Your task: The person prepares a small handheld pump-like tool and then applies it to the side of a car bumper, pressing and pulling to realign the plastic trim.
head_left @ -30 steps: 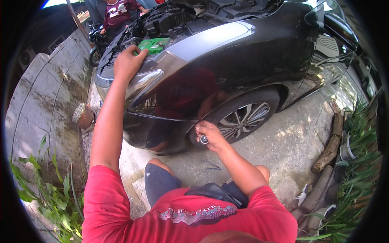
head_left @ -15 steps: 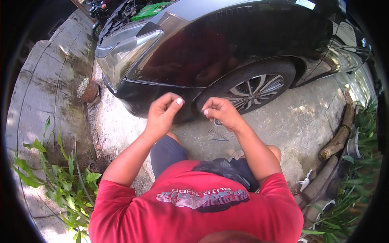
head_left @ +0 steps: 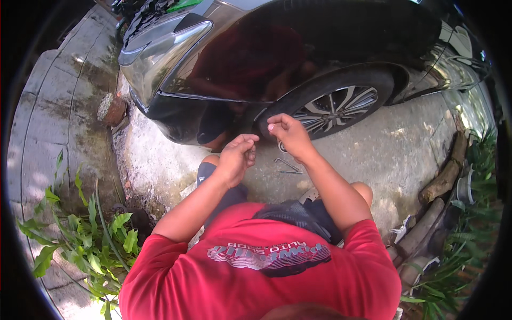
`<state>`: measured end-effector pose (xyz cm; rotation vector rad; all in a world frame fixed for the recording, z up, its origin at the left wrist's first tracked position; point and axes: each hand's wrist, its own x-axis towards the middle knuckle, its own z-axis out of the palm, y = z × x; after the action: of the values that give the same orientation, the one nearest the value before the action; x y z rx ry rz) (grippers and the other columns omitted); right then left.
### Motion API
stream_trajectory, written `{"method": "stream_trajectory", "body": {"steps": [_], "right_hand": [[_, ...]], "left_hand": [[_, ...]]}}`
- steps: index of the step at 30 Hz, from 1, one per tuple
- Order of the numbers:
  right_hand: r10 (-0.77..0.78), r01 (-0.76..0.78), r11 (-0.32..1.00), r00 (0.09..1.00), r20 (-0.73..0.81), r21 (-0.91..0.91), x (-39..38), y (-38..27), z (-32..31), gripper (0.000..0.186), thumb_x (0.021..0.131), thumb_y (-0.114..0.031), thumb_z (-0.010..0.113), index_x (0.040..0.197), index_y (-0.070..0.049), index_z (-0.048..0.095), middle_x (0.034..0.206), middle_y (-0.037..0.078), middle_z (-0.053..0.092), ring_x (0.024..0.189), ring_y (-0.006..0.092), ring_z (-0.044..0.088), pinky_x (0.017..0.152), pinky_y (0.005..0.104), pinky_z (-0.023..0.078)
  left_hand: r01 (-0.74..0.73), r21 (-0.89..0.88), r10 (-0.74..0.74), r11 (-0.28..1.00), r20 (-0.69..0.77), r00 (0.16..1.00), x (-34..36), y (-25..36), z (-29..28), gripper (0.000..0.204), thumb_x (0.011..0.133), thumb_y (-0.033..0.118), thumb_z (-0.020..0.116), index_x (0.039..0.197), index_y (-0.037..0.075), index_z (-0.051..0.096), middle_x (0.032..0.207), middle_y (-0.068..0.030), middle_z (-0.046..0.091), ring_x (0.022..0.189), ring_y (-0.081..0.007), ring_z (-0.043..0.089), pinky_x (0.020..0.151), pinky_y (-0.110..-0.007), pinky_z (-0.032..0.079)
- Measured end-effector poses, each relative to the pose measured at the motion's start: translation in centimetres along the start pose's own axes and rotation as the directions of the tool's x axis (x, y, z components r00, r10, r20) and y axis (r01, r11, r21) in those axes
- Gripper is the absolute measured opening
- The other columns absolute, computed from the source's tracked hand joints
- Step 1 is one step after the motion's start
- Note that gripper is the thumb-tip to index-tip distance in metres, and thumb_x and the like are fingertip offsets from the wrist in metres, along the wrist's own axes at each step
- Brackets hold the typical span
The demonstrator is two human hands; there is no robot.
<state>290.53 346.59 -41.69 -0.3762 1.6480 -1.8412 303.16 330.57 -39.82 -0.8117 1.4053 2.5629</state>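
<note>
My left hand (head_left: 238,161) is closed in a loose pinch, thumb against the fingers, in front of the dark car's bumper. Higher and to the right, my right hand (head_left: 291,137) pinches thumb to fingertips before the front wheel (head_left: 341,111). Whatever either hand holds, if anything, is too small to make out. The hands are a short gap apart. A small round object (head_left: 281,147) shows partly behind my right hand. Below it, thin metal tools (head_left: 288,171), one bent at its end, lie on the concrete.
The dark car (head_left: 330,42) stands close in front, its headlight (head_left: 170,53) to the left. A broken concrete lump (head_left: 112,109) sits by the paving. Leafy plants (head_left: 96,240) grow at lower left; logs (head_left: 445,170) and greenery line the right edge.
My left hand has moved down and to the right, its fingers curling further. My right hand has risen slightly. The view has shifted a little.
</note>
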Motion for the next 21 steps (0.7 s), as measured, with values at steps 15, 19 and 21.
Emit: {"method": "stream_trajectory", "body": {"steps": [15, 19, 21], "right_hand": [[-0.231, 0.209, 0.958, 0.968, -0.099, -0.196, 3.8, 0.2, 1.1, 0.018, 0.094, -0.018, 0.070, 0.096, 0.000, 0.068, 0.063, 0.003, 0.060, 0.057, 0.0081, 0.055, 0.053, 0.0284, 0.044], [-0.333, 0.267, 0.908, 0.928, -0.170, -0.323, 3.9, 0.0, 1.4, 0.016, 0.091, -0.014, 0.065, 0.090, 0.002, 0.067, 0.064, 0.014, 0.063, 0.054, 0.0178, 0.059, 0.054, 0.0364, 0.046], [-0.406, 0.304, 0.847, 0.900, -0.161, -0.436, 4.4, 0.1, 1.1, 0.017, 0.093, -0.014, 0.062, 0.090, 0.002, 0.068, 0.068, 0.019, 0.067, 0.060, 0.0261, 0.068, 0.057, 0.0404, 0.049]], "left_hand": [[-0.338, 0.664, 0.299, 0.668, 0.177, 0.938, 0.9, -0.9, 0.9, 0.072, 0.101, 0.006, 0.056, 0.162, 0.007, 0.017, 0.071, 0.0046, 0.047, 0.063, -0.0039, 0.043, 0.057, -0.021, 0.038], [-0.307, 0.718, 0.267, 0.624, 0.174, 0.948, 1.7, 0.0, 1.3, 0.072, 0.097, 0.009, 0.059, 0.160, 0.005, 0.024, 0.071, -0.0009, 0.051, 0.066, -0.0098, 0.048, 0.068, -0.026, 0.044], [-0.302, 0.761, 0.251, 0.574, 0.187, 0.950, 2.3, 0.5, 1.6, 0.074, 0.097, 0.009, 0.059, 0.160, 0.006, 0.022, 0.070, 0.0003, 0.050, 0.065, -0.0089, 0.047, 0.066, -0.026, 0.043]]}}
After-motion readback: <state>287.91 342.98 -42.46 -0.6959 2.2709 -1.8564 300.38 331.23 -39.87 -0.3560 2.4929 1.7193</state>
